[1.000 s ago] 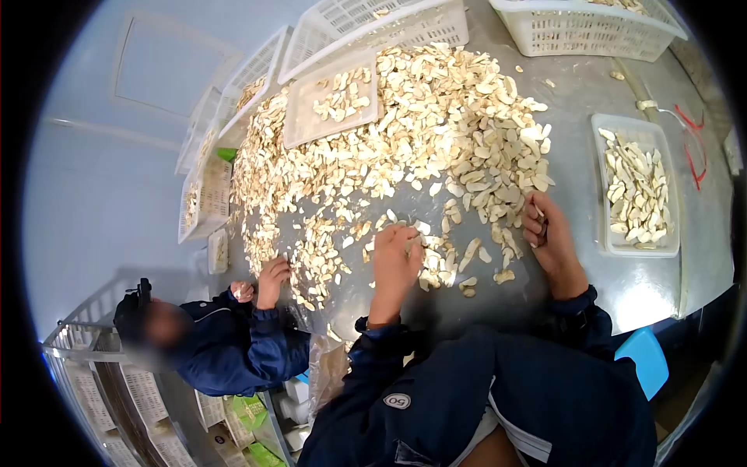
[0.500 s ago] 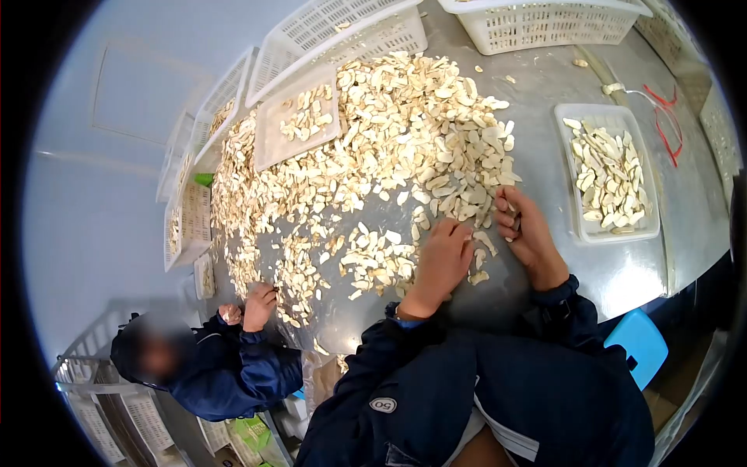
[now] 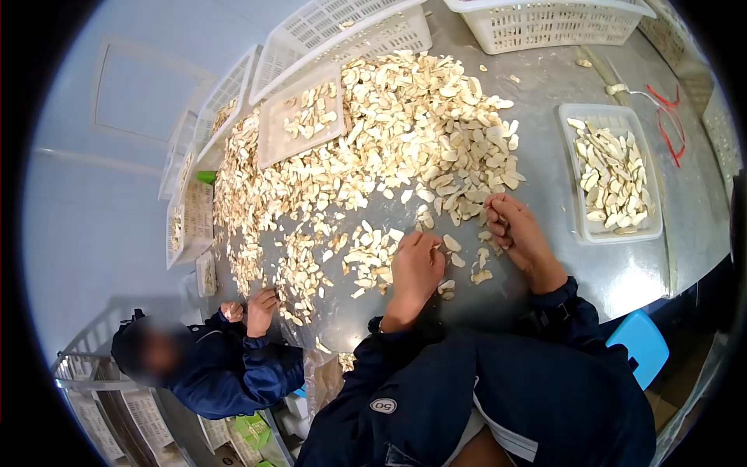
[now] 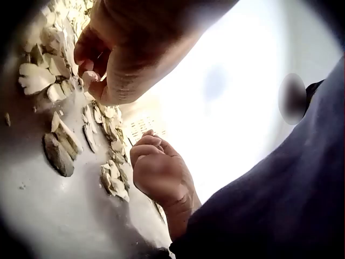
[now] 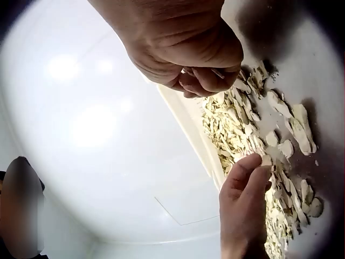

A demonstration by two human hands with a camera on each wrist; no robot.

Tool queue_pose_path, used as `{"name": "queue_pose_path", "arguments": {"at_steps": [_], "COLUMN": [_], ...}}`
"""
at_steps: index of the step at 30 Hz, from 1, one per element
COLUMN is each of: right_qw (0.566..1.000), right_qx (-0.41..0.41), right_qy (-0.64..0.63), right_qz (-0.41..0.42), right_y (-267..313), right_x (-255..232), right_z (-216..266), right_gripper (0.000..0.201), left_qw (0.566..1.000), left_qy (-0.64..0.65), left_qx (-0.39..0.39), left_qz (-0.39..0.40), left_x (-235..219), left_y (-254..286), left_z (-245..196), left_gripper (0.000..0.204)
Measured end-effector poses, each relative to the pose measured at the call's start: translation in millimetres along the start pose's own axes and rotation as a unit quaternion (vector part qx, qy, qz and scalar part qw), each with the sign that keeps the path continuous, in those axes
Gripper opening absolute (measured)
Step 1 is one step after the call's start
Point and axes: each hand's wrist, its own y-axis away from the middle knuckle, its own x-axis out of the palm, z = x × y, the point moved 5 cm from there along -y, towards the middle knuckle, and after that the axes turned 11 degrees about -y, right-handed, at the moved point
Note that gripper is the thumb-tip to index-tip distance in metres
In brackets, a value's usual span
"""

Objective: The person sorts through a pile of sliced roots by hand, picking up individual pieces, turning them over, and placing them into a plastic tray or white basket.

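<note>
Pale dried slices (image 3: 420, 140) lie heaped across the metal table, with smaller groups nearer the person. The left hand (image 3: 416, 272) is over the front of the table, beside a few loose slices; the right wrist view shows its thumb and forefinger pinching a small slice (image 5: 266, 160). The right hand (image 3: 525, 237) is at the heap's right front edge, its fingers curled inward. Between those fingers, in the right wrist view, a thin pale edge (image 5: 217, 73) of a slice shows; the rest is hidden by the hand (image 5: 188, 43).
A white tray of slices (image 3: 612, 226) stands at the right, near red cord (image 3: 671, 132). Another shallow tray (image 3: 272, 148) rests on the heap. White baskets (image 3: 556, 29) line the far and left edges. A second person's hand (image 3: 261, 311) works at the left.
The view has shifted. The left hand moved right toward the right hand, then back left a little. The right hand stays by the heap's edge with its fingers curled.
</note>
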Motion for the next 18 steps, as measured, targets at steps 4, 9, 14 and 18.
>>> {"name": "queue_pose_path", "arguments": {"at_steps": [4,9,14,18], "right_qw": [1.000,1.000,1.000,1.000], "right_qx": [-0.003,-0.002,-0.001,0.000], "right_qy": [-0.009,-0.001,0.000,0.006], "right_qz": [0.007,0.004,0.001,0.007], "right_y": [-0.1,0.4,-0.2,-1.3], "right_x": [-0.1,2.1,-0.7,-0.9], "right_z": [-0.4,-0.1,-0.1,-2.4], "right_gripper": [0.010,0.010,0.010,0.011], "left_qw": [0.998,0.992,0.993,0.995], "left_qy": [-0.045,0.035,0.012,0.017], "left_qx": [0.033,0.118,0.112,0.076], "left_qz": [-0.013,-0.016,0.047,0.066], "left_x": [-7.7,-6.0,7.3,6.2], "left_y": [-3.4,-11.9,-6.1,-4.2], "left_z": [-0.1,-21.7,-18.0,-14.0], "left_gripper": [0.015,0.015,0.016,0.017]}}
